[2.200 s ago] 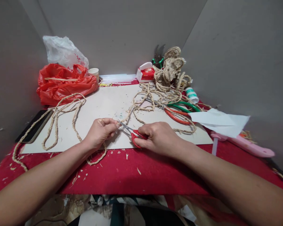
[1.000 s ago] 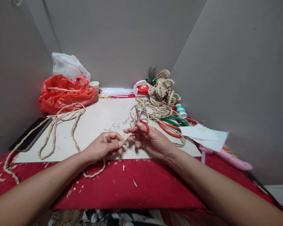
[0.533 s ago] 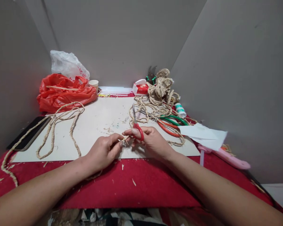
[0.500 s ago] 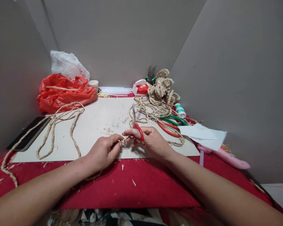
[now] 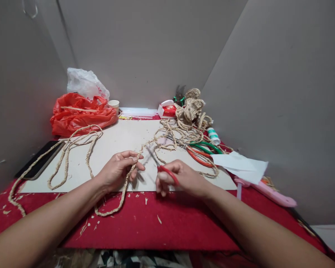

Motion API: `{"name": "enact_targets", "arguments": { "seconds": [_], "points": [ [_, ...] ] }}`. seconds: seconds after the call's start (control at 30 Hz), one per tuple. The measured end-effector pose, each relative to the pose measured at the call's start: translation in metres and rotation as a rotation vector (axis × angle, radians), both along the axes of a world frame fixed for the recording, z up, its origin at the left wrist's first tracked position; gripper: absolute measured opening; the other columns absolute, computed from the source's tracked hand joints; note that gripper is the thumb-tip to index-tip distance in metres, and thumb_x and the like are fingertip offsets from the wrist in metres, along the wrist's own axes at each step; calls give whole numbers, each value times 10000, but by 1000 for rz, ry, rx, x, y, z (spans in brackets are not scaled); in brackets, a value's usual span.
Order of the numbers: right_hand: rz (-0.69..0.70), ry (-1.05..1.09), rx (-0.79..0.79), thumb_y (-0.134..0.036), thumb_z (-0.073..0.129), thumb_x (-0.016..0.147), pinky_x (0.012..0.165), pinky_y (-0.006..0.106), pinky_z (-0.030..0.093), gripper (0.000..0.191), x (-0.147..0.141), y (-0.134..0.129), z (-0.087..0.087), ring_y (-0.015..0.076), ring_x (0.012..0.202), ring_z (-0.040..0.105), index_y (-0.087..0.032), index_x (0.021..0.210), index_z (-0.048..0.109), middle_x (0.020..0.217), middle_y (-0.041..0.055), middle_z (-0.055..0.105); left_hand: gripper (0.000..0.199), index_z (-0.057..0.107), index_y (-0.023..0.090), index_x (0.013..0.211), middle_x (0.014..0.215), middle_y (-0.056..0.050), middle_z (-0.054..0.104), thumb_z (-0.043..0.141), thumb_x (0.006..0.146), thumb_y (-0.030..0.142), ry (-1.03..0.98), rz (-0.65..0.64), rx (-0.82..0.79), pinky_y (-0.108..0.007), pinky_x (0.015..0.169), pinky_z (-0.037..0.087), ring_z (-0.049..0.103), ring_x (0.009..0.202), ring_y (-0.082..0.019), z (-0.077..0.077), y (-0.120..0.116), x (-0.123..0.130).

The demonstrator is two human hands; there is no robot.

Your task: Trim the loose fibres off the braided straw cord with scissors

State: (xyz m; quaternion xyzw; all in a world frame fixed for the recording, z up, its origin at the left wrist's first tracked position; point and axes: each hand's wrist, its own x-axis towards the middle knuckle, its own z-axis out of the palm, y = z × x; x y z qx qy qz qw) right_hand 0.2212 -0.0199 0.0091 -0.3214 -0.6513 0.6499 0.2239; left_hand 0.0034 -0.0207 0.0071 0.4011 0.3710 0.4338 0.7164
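while the braided rope (image 5: 124,191) lies pinched in the left hand (image 5: 117,166), the right hand (image 5: 182,178) grips scissors (image 5: 160,168) nearby.

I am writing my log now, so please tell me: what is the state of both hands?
Left hand: loosely closed, holding the tan, straw-like braided rope between thumb and fingers.
Right hand: closed around the red-handled metal scissors.

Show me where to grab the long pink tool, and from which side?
I'd take the right part of the pink tool, coming from above and the near side. That part is long, narrow and sticks out uncovered. The white paper hides some of it further left, and the gray wall rises behind, so the near side looks freer.
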Motion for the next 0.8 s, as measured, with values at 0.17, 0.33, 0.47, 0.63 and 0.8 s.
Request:
{"name": "enact_targets", "arguments": {
  "seconds": [0.17, 0.33, 0.47, 0.63, 0.8],
  "points": [
    [262, 111, -228, -599, 546, 805, 410, 175, 432, 554, -14, -8, -10, 104, 452, 594, -85, 618, 631, 648, 104, 689, 193, 610, 118, 884, 627, -16, 665, 704, 740, 205, -71, 1, 24, -167, 402, 370, 504, 386, -64, -4, 1, -1],
    [216, 344, -474, -589, 503, 829, 325, 175, 434, 537, -20, -6, -26, 120, 420, 605, -96, 638, 596, 703, 107, 697, 190, 591, 136, 936, 688, -40, 699, 677, 776, 190, -105, -36, 46, -173, 424, 400, 544, 425, -81, -8, 1, -3],
    [195, 419, -585, -591, 546, 800, 347, 171, 471, 523, -21, -5, -27, 130, 454, 636, -94, 649, 610, 695, 103, 700, 193, 565, 164, 955, 727, -51, 715, 667, 792, 186, -119, -57, 41, -176, 426, 421, 553, 436, -88, -8, 2, -3],
    [176, 451, -634, -570, 583, 786, 338, 167, 468, 495, -21, -6, -25, 123, 425, 624, -98, 642, 619, 665, 96, 699, 206, 559, 163, 942, 717, -52, 715, 686, 781, 181, -137, -56, 24, -162, 421, 420, 557, 435, -85, -8, 1, -2],
    [115, 493, -667, -552, 618, 765, 345, 154, 459, 469, -24, -8, -22, 108, 403, 604, -112, 601, 601, 601, 73, 685, 205, 561, 161, 937, 716, -49, 711, 688, 776, 163, -150, -69, -5, -158, 439, 429, 568, 451, -83, -9, 2, -3]
  ]
}}
